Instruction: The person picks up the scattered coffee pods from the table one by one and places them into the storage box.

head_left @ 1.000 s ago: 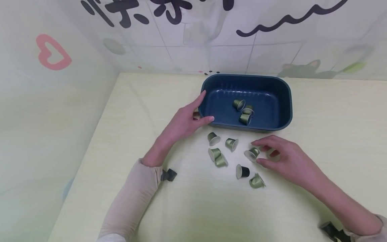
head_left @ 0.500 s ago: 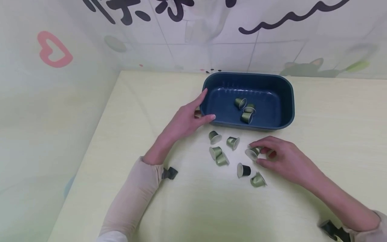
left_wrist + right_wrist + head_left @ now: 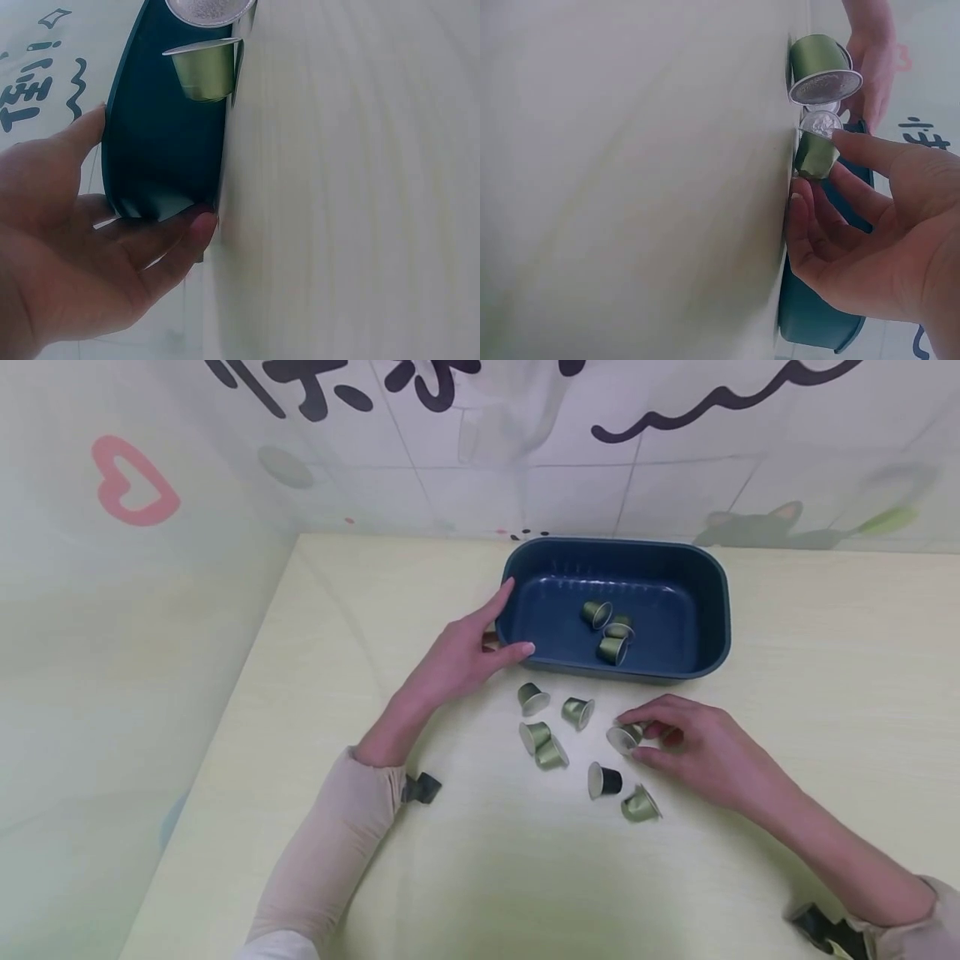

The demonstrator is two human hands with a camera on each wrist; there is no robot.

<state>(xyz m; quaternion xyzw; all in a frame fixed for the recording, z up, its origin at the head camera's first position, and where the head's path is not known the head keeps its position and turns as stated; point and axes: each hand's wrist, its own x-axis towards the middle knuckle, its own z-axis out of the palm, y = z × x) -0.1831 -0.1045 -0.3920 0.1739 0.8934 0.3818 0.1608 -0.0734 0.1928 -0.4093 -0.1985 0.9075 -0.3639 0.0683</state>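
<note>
Right hand (image 3: 693, 745), from my end of the feed: grip nearly closed, thumb and fingertips pinching a green capsule (image 3: 624, 740). The capsule sits right at the tips, left of the palm, pale lid facing left and near. The right wrist view puts it close against the worktop (image 3: 487, 877); whether it is clear of the surface, I cannot tell. It lies on the near side of the blue bin (image 3: 558, 618), well apart from the left hand.

Left hand (image 3: 465, 662): grip spread wide around the bin's left end, thumb on the near rim, forefinger on the left side; it has hold of the bin.

Three capsules (image 3: 612, 649) cluster near the middle of the bin floor. Left of the pinched one I log a single capsule (image 3: 577, 712), then a tipped capsule (image 3: 531, 695) and a touching pair (image 3: 551, 755). To its near side: a black capsule (image 3: 611, 782) and a dented capsule (image 3: 638, 807).
</note>
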